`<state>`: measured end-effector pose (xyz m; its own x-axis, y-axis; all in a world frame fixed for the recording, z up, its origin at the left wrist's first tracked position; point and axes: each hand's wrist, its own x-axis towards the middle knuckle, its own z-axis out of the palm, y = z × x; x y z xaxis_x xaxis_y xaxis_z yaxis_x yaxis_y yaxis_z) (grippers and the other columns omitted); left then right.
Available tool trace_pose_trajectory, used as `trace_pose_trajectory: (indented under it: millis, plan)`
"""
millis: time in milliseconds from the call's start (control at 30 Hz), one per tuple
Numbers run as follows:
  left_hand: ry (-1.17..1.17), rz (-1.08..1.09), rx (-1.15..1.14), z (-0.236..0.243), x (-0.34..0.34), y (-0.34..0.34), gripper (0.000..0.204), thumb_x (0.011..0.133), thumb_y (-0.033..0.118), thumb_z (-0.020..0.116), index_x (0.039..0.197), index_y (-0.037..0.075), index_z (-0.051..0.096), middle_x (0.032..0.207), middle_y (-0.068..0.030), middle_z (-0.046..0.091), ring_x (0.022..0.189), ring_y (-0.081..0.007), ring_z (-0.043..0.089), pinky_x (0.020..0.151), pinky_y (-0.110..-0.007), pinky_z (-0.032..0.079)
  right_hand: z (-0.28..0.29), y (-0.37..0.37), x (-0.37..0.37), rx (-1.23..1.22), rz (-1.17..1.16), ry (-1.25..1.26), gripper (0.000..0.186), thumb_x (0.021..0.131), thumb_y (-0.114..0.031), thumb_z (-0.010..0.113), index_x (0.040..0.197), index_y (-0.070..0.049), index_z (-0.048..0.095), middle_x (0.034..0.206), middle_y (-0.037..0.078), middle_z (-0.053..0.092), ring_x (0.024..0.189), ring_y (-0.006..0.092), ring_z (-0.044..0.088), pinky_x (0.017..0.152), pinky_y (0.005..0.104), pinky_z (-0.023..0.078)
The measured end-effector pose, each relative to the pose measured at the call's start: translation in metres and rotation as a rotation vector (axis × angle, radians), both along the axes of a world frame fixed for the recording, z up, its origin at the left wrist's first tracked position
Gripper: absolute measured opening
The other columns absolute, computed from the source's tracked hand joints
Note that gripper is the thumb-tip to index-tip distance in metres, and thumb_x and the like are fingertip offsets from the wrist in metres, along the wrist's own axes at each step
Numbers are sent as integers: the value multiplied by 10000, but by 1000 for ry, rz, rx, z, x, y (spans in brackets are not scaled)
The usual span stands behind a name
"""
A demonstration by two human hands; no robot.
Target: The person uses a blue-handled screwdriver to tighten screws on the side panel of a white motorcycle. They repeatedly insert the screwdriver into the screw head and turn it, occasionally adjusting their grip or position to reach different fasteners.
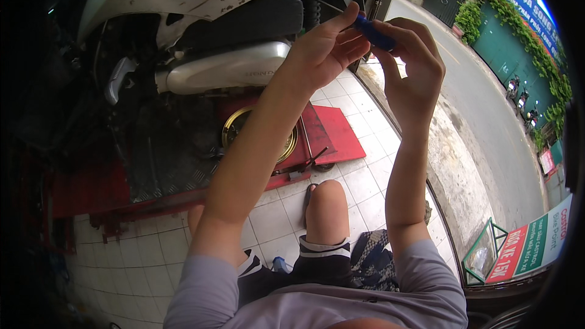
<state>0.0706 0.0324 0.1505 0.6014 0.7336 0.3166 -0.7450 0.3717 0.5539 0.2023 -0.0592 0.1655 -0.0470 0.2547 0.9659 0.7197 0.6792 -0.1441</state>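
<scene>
Along the right of the frame we see a grey street (487,94), with a green wall (509,55) on its far side. White floor tiles (365,183) fill much of the lower middle. Across the upper left we find a scooter (228,64) with a scuffed pale body panel and a silver side cover. Below it, left of centre, we see a red lift platform (335,131), and a gold wheel rim (226,128) lies on it, partly covered by the left forearm. A printed signboard (536,244) leans into the lower right corner.

At the upper centre, we see the right hand (417,55) pinching a blue handle (378,35) between thumb and fingertips. The left hand (323,49) is just beside it, palm turned toward it, thumb raised and fingers half curled; we cannot tell whether they grip the handle's front end. The blue handle sits between the two hands, raised above the floor and slanting down to the right.
</scene>
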Motion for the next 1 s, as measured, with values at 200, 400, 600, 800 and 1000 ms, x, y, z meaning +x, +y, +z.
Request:
trace_pose_trajectory:
  millis: [200, 400, 600, 800, 1000]
  plan:
    - [-106, 124, 75, 7, 3, 0, 237, 960, 143, 632, 1095, -47, 586, 1078, -149, 640, 1015, -231, 643, 953, -360, 530, -15, 10, 2, 18, 148, 8, 253, 756, 26, 754, 992, -27, 682, 1222, 161, 576, 824, 151, 669, 635, 281, 551]
    - [-218, 11, 32, 5, 6, -6, 144, 979, 50, 539, 1028, -74, 592, 1051, -153, 640, 1060, -251, 633, 1016, -360, 516, -4, -2, -15, -397, 125, 437, 380, 862, -207, 772, 1019, 7, 500, 792, 139, 696, 564, 106, 641, 466, 214, 443]
    - [-196, -136, 205, -3, -2, 6, 236, 986, 161, 569, 1092, -48, 596, 1063, -149, 640, 1013, -221, 626, 916, -311, 516, -7, 12, -8, -203, 116, 275, 289, 856, -115, 747, 1055, -15, 563, 713, 90, 701, 581, 96, 665, 493, 224, 461]
    - [60, 43, 73, 3, -2, -3, 272, 932, 180, 675, 1093, -29, 609, 1058, -130, 645, 957, -182, 643, 873, -313, 540, -8, 9, 12, -83, 159, -58, 323, 764, 101, 647, 1043, -47, 714, 1122, 98, 601, 784, 111, 642, 617, 239, 522]
    - [-47, 97, 107, -2, 6, -4, 191, 969, 112, 595, 1090, -36, 603, 1108, -145, 630, 1072, -226, 611, 997, -338, 498, -10, 3, -6, -92, 130, 232, 434, 795, -10, 723, 1187, -44, 540, 990, 114, 638, 687, 116, 644, 562, 214, 505]
